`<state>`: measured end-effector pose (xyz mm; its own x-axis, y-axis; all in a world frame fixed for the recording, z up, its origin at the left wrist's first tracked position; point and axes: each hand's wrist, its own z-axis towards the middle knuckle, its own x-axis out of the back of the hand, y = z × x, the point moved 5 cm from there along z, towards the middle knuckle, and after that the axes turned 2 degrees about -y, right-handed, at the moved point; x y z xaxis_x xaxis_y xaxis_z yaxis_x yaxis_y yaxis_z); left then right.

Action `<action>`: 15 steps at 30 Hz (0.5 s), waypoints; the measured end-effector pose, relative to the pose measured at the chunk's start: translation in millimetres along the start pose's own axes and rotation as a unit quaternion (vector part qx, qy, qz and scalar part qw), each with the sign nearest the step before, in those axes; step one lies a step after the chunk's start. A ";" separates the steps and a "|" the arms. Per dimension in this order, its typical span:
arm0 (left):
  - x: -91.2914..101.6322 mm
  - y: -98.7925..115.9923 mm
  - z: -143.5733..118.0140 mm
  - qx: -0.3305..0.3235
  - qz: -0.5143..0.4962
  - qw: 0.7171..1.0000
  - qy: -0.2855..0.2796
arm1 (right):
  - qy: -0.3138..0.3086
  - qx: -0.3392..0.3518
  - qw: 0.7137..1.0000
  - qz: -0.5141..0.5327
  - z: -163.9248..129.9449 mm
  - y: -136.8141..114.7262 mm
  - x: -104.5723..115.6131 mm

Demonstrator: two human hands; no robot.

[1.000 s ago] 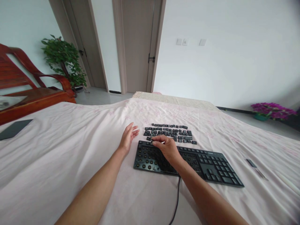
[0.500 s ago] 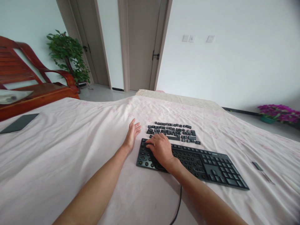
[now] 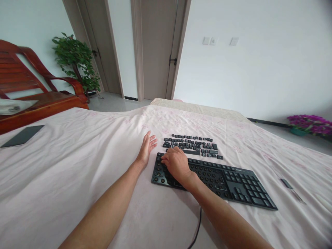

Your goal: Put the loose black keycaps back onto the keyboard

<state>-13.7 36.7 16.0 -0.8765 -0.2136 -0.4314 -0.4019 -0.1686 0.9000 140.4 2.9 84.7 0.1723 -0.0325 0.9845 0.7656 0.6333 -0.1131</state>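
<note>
- Near the middle of the bed's pink floral sheet (image 3: 77,166) lies the flat black plastic keyboard (image 3: 215,176); most of its left sockets are bare, the number pad still capped.
- Loose black keycaps (image 3: 193,145) sit in rows just beyond it.
- Right hand (image 3: 176,164) presses curled fingertips on the top-left sockets; whether they pinch a cap is hidden.
- Left hand (image 3: 147,148) rests spread flat beside the keyboard.
</note>
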 end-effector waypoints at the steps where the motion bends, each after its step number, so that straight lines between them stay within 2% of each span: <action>1: -0.1 0.1 0.0 0.000 0.001 1.000 0.000 | 0.000 0.000 1.000 -0.003 -0.3 -0.3 -0.3; 6: -0.7 0.2 0.3 0.001 0.001 1.000 -0.001 | 0.007 0.024 0.999 -0.045 -1.5 -5.5 0.1; 10: -1.0 0.6 -0.3 0.000 0.000 1.000 -0.001 | -0.010 0.047 0.997 -0.066 -2.3 -7.0 1.3; 15: -1.2 1.7 -1.2 -0.002 0.002 1.000 -0.003 | -0.010 0.026 1.000 -0.011 -2.4 3.6 1.4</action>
<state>-13.0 35.5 18.0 -0.8797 -0.2087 -0.4273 -0.3970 -0.1724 0.9015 144.9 3.2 85.3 0.1437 -0.0316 0.9891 0.7357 0.6718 -0.0854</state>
